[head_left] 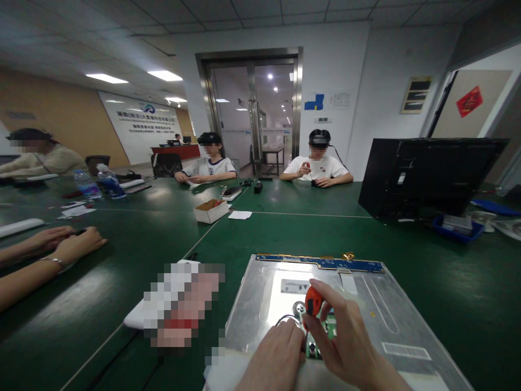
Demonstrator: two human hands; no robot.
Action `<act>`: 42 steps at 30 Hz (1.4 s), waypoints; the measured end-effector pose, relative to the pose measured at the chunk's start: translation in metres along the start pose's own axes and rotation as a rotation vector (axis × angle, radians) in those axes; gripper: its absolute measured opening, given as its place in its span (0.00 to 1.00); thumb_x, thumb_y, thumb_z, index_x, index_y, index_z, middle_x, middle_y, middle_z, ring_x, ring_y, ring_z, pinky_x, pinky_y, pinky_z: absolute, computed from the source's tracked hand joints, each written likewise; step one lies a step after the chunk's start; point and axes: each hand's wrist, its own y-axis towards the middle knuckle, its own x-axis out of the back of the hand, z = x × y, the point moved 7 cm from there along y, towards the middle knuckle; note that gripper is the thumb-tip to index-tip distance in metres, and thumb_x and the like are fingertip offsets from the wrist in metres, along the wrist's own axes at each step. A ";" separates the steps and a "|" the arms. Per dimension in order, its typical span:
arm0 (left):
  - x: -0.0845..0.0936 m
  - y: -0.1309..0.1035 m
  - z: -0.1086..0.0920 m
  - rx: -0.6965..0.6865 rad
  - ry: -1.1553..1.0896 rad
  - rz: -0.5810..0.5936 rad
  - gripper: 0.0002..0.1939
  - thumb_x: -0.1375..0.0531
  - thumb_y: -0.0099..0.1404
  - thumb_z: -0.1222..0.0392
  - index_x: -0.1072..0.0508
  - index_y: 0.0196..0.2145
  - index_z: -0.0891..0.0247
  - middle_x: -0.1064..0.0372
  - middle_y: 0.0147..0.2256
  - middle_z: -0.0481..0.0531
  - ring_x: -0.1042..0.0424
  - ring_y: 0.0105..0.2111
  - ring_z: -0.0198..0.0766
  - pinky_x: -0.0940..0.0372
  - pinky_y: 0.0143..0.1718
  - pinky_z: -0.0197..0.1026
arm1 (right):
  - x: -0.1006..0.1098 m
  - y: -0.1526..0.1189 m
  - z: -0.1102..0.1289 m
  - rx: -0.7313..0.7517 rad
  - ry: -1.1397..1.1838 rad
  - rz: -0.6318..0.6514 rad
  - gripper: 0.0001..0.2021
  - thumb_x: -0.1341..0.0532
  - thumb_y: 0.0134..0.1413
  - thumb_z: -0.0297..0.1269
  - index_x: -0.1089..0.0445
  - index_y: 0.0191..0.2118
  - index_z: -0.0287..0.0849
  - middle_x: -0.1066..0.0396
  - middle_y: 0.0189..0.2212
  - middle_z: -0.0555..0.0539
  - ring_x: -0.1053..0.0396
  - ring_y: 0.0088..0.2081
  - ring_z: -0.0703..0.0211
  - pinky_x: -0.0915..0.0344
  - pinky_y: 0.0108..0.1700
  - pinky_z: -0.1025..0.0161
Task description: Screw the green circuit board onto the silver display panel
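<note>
A large flat metal panel (366,320) lies on the green table right in front of me, with a blue circuit strip (293,260) along its far edge. My right hand (345,331) pinches the orange handle of a screwdriver (313,300) between thumb and fingers, its shaft pointing down at a green circuit board (329,324). Beside it, my left hand (279,350) rests low over the near part of the board, fingers bent together; whatever they hold is hidden. A dark cable curves past the left fingertips.
Left of the panel lies a white device (138,312), partly pixelated. Farther off are a small open box (211,210), a black monitor (427,176) and a blue tray (458,231). Another person's hands (73,244) are at the left; more people sit across the green table (163,228).
</note>
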 end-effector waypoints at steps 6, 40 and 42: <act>0.001 0.001 -0.002 0.021 0.007 0.020 0.17 0.47 0.68 0.71 0.29 0.53 0.63 0.28 0.53 0.59 0.30 0.51 0.48 0.36 0.55 0.47 | 0.000 0.001 0.000 -0.006 -0.007 -0.007 0.18 0.48 0.70 0.36 0.44 0.61 0.43 0.25 0.33 0.47 0.28 0.24 0.59 0.26 0.29 0.59; -0.001 0.000 -0.001 -0.017 -0.008 -0.024 0.14 0.48 0.70 0.69 0.29 0.50 0.63 0.27 0.49 0.58 0.29 0.48 0.46 0.35 0.51 0.43 | 0.006 -0.001 0.004 0.034 -0.050 -0.062 0.22 0.48 0.69 0.35 0.48 0.66 0.43 0.24 0.37 0.43 0.25 0.29 0.55 0.25 0.30 0.59; -0.003 0.001 0.001 -0.005 -0.003 -0.025 0.14 0.48 0.70 0.69 0.29 0.50 0.63 0.27 0.49 0.59 0.29 0.48 0.46 0.34 0.51 0.44 | 0.005 -0.001 0.003 0.032 -0.038 -0.054 0.23 0.48 0.68 0.34 0.48 0.66 0.43 0.25 0.36 0.43 0.26 0.29 0.55 0.25 0.30 0.58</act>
